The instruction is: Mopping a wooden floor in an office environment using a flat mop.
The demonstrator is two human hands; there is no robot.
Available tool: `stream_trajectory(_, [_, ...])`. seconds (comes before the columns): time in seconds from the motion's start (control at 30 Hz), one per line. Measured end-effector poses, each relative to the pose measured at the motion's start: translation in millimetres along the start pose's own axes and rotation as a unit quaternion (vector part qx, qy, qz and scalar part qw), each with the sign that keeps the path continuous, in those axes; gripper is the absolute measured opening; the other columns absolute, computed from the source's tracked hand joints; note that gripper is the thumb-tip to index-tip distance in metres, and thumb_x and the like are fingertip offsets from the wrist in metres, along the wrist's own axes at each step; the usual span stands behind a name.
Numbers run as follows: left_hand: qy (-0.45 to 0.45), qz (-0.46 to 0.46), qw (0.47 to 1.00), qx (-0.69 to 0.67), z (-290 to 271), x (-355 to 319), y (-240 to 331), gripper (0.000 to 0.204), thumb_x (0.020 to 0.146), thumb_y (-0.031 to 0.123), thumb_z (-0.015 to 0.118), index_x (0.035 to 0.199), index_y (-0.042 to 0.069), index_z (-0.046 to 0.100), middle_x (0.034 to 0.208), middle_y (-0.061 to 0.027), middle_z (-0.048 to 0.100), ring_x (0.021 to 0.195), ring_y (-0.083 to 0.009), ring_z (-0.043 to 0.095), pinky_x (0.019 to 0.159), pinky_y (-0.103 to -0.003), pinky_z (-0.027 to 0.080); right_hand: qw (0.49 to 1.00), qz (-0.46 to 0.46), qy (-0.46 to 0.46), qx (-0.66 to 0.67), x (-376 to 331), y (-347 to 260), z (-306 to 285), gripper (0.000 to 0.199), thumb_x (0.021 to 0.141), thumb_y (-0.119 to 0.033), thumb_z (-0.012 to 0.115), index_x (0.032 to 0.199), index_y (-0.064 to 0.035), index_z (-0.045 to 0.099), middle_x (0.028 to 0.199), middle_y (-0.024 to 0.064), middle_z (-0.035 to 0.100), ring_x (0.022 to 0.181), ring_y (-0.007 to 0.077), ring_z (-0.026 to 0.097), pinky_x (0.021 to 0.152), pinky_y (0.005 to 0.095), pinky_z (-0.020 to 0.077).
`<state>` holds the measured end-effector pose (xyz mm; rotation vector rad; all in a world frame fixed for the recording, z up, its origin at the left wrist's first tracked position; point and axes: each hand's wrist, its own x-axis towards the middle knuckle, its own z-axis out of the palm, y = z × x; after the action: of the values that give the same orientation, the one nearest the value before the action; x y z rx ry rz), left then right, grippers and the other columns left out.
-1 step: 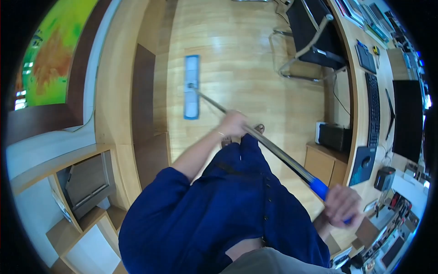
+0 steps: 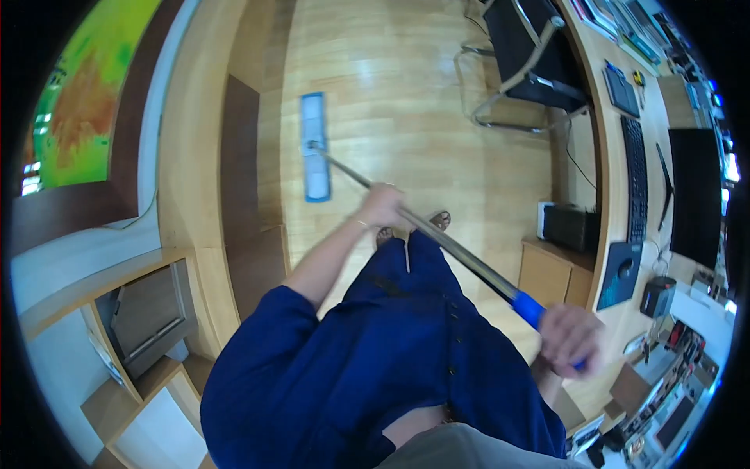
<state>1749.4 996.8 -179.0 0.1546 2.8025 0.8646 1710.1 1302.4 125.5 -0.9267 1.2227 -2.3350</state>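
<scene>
A flat mop (image 2: 469,262) slants across in front of me, its metal pole running from far left to near right. Its long blue and light-grey head (image 2: 315,148) lies flat on the wooden floor, near the brown panel on the left. My left hand (image 2: 380,205) is closed round the middle of the pole. At the near right, my right hand (image 2: 572,341) wraps round the blue grip at the pole's top end; it is slightly blurred. My feet stand just beyond the left hand's part of the pole.
On the right runs a desk (image 2: 613,289) with a keyboard (image 2: 634,180), a monitor (image 2: 695,195) and a mouse on a pad. A black chair (image 2: 535,78) stands at its far part. Wooden shelves (image 2: 148,328) and a low brown panel (image 2: 241,172) line the left.
The mop head has slid a little to the left and tilted slightly. Both hands have shifted left with the pole, keeping their grip; the right hand has also moved a little farther away.
</scene>
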Motion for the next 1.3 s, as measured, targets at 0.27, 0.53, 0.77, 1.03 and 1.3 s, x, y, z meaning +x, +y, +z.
stream_trajectory(0.27, [0.052,-0.112,0.992,0.024,26,-48,-27,0.017,0.068,0.020,0.059,0.055,0.010,0.054,0.064,-0.0095,0.058,0.076,-0.0297,0.057,0.069,-0.047,0.036,0.991,0.118,0.050,-0.030,-57,33,14,0.038,0.086,-0.028,0.044,0.052,-0.0106,0.041,0.046,0.0022,0.045,0.050,0.0208,0.051,0.074,0.0402,0.0416])
stream_trajectory(0.53, [0.016,0.043,0.999,-0.014,99,-2,149,0.009,0.058,0.020,0.065,0.055,0.016,0.058,0.064,-0.0061,0.059,0.070,-0.0293,0.059,0.066,-0.046,0.040,0.974,0.026,0.185,-0.125,-156,-115,-8,0.040,0.086,-0.025,0.042,0.049,-0.0129,0.037,0.038,0.0004,0.039,0.036,0.0187,0.044,0.064,0.0384,0.0422])
stream_trajectory(0.77, [-0.057,0.228,0.971,-0.045,177,62,342,0.004,0.059,0.017,0.062,0.057,0.015,0.059,0.064,-0.0095,0.059,0.072,-0.0301,0.059,0.066,-0.045,0.041,0.925,-0.029,0.252,-0.283,-252,-242,-14,0.037,0.085,-0.022,0.045,0.050,-0.0133,0.037,0.038,0.0024,0.043,0.034,0.0175,0.045,0.059,0.0374,0.0429])
stream_trajectory(1.03, [-0.005,0.279,0.956,-0.087,261,93,441,0.012,0.059,0.018,0.060,0.052,0.013,0.052,0.060,-0.0117,0.056,0.068,-0.0326,0.056,0.065,-0.045,0.040,0.886,-0.038,0.349,-0.303,-335,-278,-43,0.040,0.088,-0.025,0.045,0.051,-0.0133,0.036,0.038,0.0044,0.043,0.035,0.0181,0.045,0.060,0.0378,0.0406])
stream_trajectory(1.3, [-0.095,0.275,0.955,-0.054,285,66,487,0.014,0.059,0.019,0.063,0.054,0.013,0.051,0.063,-0.0072,0.056,0.074,-0.0295,0.056,0.068,-0.042,0.038,0.886,-0.048,0.356,-0.294,-386,-311,-43,0.040,0.089,-0.026,0.046,0.052,-0.0140,0.035,0.039,0.0032,0.042,0.036,0.0144,0.043,0.064,0.0365,0.0393])
